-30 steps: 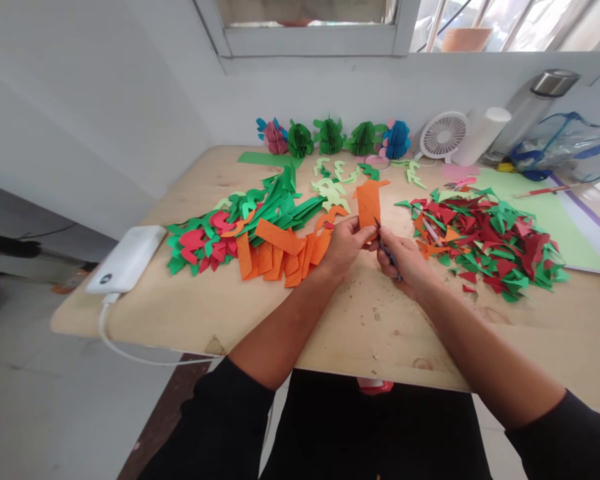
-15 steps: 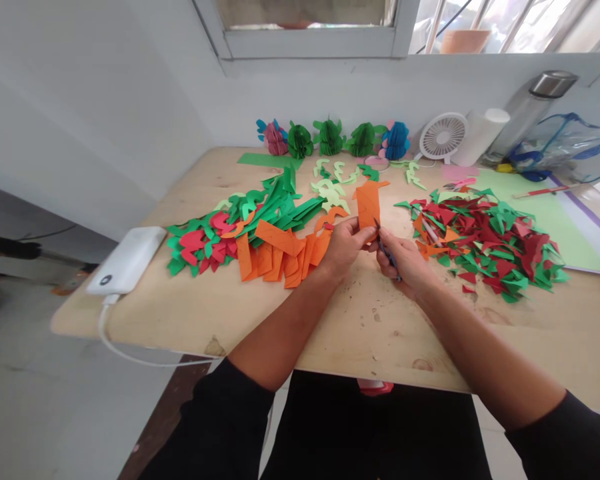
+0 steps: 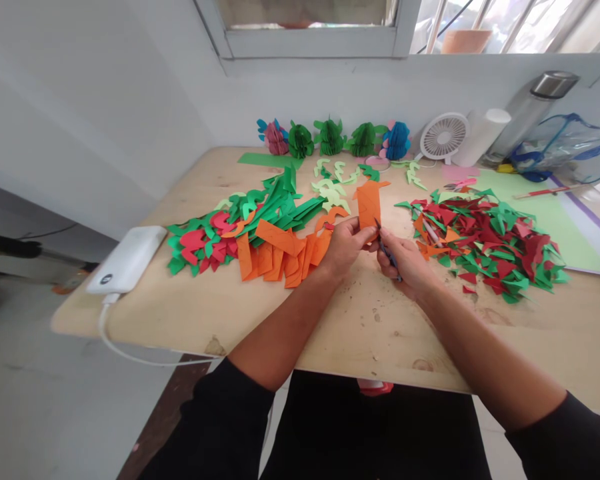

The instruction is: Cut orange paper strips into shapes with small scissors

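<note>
My left hand [image 3: 346, 248] is closed on the lower edge of a piece of orange paper [image 3: 369, 202], which stands upright with curved lines drawn on it. In my right hand [image 3: 407, 262] is a pair of scissors [image 3: 390, 257] with dark handles, partly hidden by my fingers. The blades meet the paper's lower right side, close to my left thumb. Orange paper strips [image 3: 280, 257] lie left of my left hand, beside green paper strips [image 3: 275, 210] and red cut shapes [image 3: 214, 243]. To the right of my right hand spreads a pile of red and green paper scraps [image 3: 500, 240].
Folded paper figures [image 3: 329, 139] stand along the wall with a small white fan [image 3: 443, 135] and a glass bottle [image 3: 525, 120]. Light green cutouts [image 3: 331, 193] lie behind my hands. A white power bank [image 3: 127, 261] with a cable sits at the table's left edge.
Almost nothing differs. Both hands keep their place, and the scissors stay at the same spot on the orange paper, with only a very slight shift.
</note>
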`<state>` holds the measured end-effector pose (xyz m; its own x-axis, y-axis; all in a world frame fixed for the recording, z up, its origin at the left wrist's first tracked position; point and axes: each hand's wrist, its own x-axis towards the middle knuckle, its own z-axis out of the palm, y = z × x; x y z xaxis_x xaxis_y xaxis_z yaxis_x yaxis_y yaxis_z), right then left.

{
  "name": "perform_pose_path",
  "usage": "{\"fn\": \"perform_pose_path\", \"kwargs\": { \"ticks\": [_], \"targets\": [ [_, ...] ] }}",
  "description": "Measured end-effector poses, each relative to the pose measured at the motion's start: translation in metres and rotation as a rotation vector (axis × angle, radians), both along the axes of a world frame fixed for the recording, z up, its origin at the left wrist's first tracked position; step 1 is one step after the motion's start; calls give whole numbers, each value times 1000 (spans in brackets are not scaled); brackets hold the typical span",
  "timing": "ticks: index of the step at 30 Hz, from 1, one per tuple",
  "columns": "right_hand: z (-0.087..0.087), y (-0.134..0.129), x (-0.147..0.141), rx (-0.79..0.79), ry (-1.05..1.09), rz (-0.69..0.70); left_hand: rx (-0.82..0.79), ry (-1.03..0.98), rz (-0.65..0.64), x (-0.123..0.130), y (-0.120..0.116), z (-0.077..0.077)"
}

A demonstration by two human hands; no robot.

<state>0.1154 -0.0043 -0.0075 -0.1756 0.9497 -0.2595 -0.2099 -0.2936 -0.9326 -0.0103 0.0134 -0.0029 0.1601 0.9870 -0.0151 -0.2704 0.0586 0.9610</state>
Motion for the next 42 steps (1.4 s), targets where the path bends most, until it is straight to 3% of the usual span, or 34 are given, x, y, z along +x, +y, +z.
{"fn": "perform_pose_path", "kwargs": {
  "ticks": [42],
  "targets": [
    [1,0,0,-15,-12,3,-19,-40,16,1,1,-1]
  ]
}}
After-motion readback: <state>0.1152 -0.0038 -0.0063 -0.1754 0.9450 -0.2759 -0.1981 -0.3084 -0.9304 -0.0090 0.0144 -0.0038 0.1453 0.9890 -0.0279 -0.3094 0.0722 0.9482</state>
